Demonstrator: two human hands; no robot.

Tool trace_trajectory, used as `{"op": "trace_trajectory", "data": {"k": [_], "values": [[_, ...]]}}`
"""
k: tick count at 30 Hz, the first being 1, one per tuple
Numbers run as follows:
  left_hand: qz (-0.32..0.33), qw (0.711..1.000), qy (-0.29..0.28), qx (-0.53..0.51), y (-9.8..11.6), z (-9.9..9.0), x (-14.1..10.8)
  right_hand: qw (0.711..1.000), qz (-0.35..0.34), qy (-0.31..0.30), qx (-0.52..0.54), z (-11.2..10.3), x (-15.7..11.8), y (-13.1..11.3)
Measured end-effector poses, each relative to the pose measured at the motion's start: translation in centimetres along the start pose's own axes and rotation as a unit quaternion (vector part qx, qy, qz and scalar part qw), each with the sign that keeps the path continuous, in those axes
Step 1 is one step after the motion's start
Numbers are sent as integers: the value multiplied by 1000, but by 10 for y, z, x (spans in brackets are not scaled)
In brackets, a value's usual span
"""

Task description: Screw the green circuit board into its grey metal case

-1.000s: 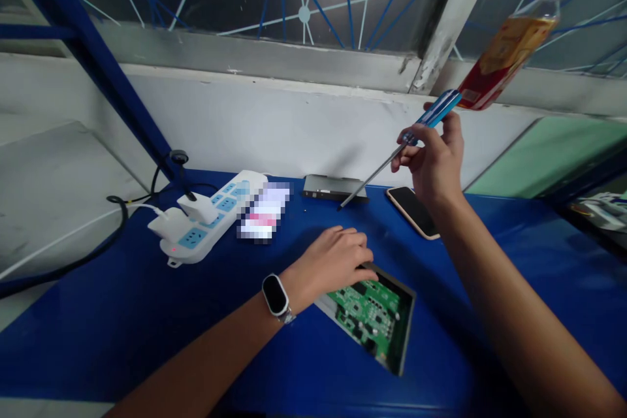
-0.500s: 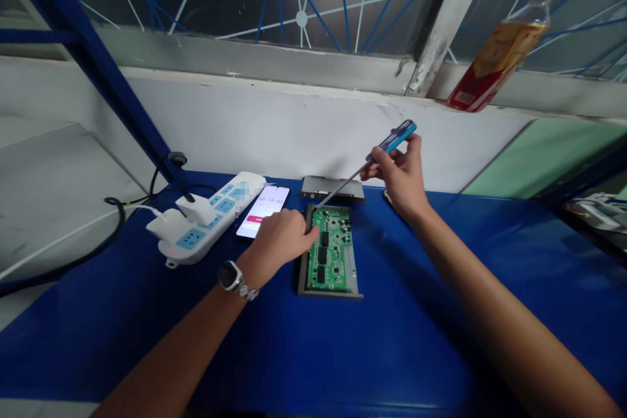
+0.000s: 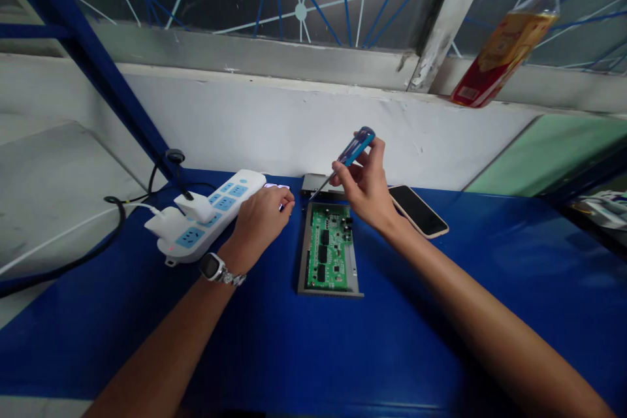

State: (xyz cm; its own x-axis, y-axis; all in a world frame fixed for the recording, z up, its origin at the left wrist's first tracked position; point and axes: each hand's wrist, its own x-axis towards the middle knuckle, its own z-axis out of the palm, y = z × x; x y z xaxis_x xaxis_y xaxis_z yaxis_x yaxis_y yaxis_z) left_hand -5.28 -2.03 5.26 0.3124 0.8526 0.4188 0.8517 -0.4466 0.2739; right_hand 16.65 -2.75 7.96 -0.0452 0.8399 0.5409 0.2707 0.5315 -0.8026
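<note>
My right hand [image 3: 366, 188] grips the blue handle of a screwdriver [image 3: 356, 146], its shaft slanting down to the left. The tip is close to the far left corner of a metal tray [image 3: 304, 268], which holds a green circuit board [image 3: 334, 261] with black chips. Whether the tip touches anything is unclear. My left hand [image 3: 262, 219], with a watch on its wrist, is over a lit phone [image 3: 277, 186] and hides most of it. Its fingers are curled together, and anything between them is hidden. Behind the tray lies a flat grey metal piece [image 3: 313, 184], partly covered by the right hand.
A white power strip [image 3: 215, 219] with plugged-in chargers and cables lies on the left. A dark-screened phone [image 3: 421, 211] lies right of my right hand on the blue table [image 3: 313, 353]. A drink bottle [image 3: 507, 52] stands on the window ledge.
My left hand has left the circuit board and moved left over the lit phone. My right hand has moved left with the screwdriver, whose tip has come off the board's corner, uncovering the dark phone.
</note>
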Motion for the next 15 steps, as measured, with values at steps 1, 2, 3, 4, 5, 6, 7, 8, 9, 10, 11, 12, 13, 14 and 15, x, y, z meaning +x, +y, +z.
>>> {"op": "trace_trajectory", "data": {"k": [1,2,3,4,5,6,7,8,9,10,11,12,13,14,15], "values": [[5,1000,1,-4,-2,2,0,1000,1,-8,-7,2,0,-1],[10,1000,3,-9,-5,3,0,1000,4,-14,-12,4,-1,-2],[17,1000,5,-16,-7,5,0,1000,6,-17,-14,5,-1,-3],[22,999,7,-24,-8,6,0,1000,8,-15,-11,6,0,-3],[24,999,8,-33,-10,7,0,1000,9,-10,-5,6,0,-4],[23,999,6,-42,-11,8,0,1000,8,-4,4,5,1,-4],[19,999,1,-50,-11,9,1,1000,5,5,13,4,1,-5],[13,998,-6,-56,-11,9,1,1000,2,13,21,2,2,-6],[7,998,-13,-62,-11,9,2,999,0,22,25,-1,2,-8],[4,997,-20,-68,-11,9,2,999,-1,28,27,-4,3,-10],[3,997,-24,-74,-10,9,3,999,0,35,27,-7,3,-12],[3,996,-25,-80,-10,9,3,999,0,42,26,-10,3,-14],[5,996,-25,-86,-9,8,4,999,2,48,26,-13,3,-16],[7,996,-26,-89,-9,8,4,998,2,54,28,-15,3,-18],[8,996,-26,-90,-8,8,4,998,1,59,31,-16,3,-20]]}}
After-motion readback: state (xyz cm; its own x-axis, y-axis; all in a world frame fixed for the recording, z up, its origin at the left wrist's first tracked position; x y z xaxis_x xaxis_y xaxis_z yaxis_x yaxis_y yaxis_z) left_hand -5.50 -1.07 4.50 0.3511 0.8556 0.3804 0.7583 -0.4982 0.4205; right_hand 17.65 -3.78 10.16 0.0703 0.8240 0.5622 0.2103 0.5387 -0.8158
